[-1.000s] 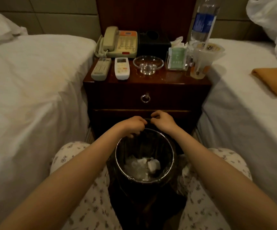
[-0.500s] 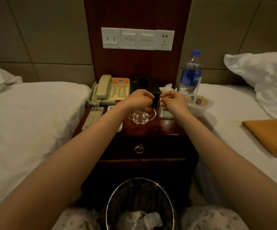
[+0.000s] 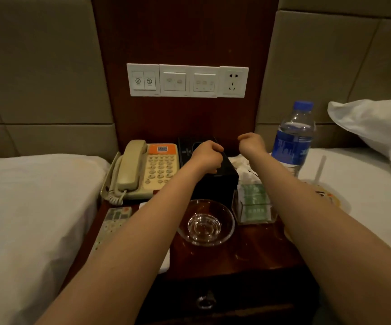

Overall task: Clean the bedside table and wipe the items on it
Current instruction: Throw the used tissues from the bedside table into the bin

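Head view looks down along two bare forearms that cross most of the frame. Nearest is the dark, glossy wooden surface (image 3: 248, 256), standing between two white-sheeted beds; its drawer front carries a metal ring pull (image 3: 205, 301). A round, thick-based bowl (image 3: 207, 225) of clear glass sits near the middle. To its left, a pale remote (image 3: 113, 221) with coloured buttons is partly covered by the left forearm, and a white object under that arm is mostly hidden. To the bowl's right, a clear plastic holder (image 3: 254, 207) stands upright with green packets inside. A lidded cup (image 3: 339, 199) with a straw shows only past the right forearm.

Farther back sit a beige corded telephone (image 3: 142, 170) and a black tissue box (image 3: 222, 181). The left grip (image 3: 207, 152) is over the box, fingers curled with nothing visible in them — whether it touches the box cannot be told. The right grip (image 3: 251, 143) is likewise curled, in the air. A blue-capped water bottle (image 3: 293, 139) stands at the back right, and a white switch panel (image 3: 187, 80) is mounted on the wood panel behind.
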A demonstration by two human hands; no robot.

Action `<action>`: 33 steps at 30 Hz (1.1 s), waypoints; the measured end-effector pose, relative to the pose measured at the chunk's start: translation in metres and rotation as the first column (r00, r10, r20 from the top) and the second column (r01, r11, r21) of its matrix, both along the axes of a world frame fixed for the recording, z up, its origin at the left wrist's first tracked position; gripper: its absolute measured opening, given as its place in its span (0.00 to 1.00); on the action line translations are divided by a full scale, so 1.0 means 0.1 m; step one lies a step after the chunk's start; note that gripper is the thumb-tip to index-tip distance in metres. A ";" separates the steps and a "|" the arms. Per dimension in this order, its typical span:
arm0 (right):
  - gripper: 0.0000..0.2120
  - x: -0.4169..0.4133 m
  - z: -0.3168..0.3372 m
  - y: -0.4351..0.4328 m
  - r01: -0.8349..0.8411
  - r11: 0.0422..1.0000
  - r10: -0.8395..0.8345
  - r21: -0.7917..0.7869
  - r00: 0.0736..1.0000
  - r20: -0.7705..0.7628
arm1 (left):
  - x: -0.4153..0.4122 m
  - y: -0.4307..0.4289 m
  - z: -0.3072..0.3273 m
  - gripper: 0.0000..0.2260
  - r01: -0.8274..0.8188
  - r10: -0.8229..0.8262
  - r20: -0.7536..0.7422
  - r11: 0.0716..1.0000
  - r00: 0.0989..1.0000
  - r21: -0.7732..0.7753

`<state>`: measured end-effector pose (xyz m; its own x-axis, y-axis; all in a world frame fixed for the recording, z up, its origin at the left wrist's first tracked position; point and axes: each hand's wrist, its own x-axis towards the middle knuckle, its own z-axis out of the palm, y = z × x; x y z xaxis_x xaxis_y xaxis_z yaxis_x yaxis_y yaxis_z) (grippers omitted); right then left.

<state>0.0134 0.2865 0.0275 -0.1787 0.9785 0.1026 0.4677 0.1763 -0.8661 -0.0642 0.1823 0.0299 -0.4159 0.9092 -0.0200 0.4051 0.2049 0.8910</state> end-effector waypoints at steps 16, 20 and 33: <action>0.34 -0.34 -1.08 1.60 0.093 0.960 0.065 -0.263 0.842 0.535 | -0.45 0.68 -0.07 0.16 0.051 -0.050 0.047 0.998 0.998 -0.027; 0.14 -0.20 -0.54 0.75 0.101 0.992 -0.049 -0.070 0.844 0.534 | -0.44 0.76 -0.05 0.15 0.076 -0.076 -0.001 0.996 0.997 -0.041; 0.10 -0.19 0.03 0.70 0.354 0.935 -0.355 0.026 0.931 0.088 | -0.15 0.92 -0.06 0.10 0.256 -0.297 -0.380 0.954 0.876 -0.155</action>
